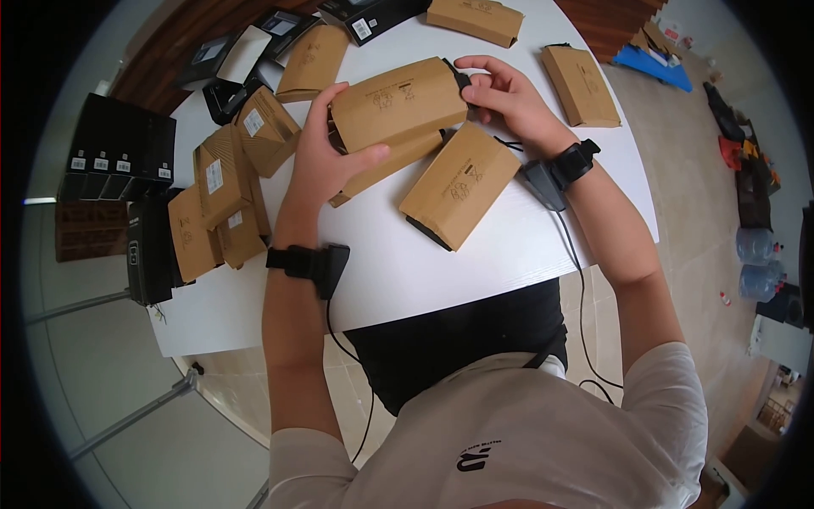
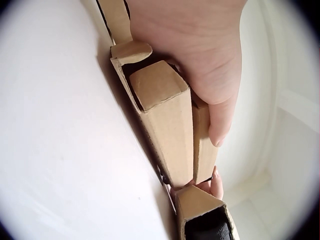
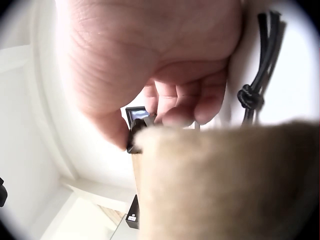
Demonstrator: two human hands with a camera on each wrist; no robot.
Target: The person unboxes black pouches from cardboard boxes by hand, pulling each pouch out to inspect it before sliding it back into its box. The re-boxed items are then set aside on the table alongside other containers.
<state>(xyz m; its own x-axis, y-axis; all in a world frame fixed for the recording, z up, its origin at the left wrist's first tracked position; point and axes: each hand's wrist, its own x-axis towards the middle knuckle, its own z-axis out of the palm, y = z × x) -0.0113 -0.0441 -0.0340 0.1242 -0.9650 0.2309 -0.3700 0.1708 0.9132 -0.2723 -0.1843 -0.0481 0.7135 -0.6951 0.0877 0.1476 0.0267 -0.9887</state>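
Note:
A brown cardboard box (image 1: 398, 100) is held up over the table, its printed face toward the head camera. My left hand (image 1: 329, 161) grips its left end, thumb across the lower edge. At the other end my right hand (image 1: 515, 103) pinches black material (image 1: 459, 81) that sticks out of the box. Beneath it lies another brown box (image 1: 394, 163), and a third (image 1: 462, 188) with a black edge lies nearer to me. In the left wrist view the left hand (image 2: 200, 55) is beside the stacked boxes. A black knotted cord (image 3: 251, 95) shows in the right wrist view.
Brown boxes (image 1: 233, 174) are piled at the left, beside black boxes (image 1: 119, 148) standing in a row. More black boxes (image 1: 360, 19) lie at the table's far side. Single brown boxes lie at the far edge (image 1: 476, 20) and right (image 1: 582, 86) of the white table (image 1: 373, 288).

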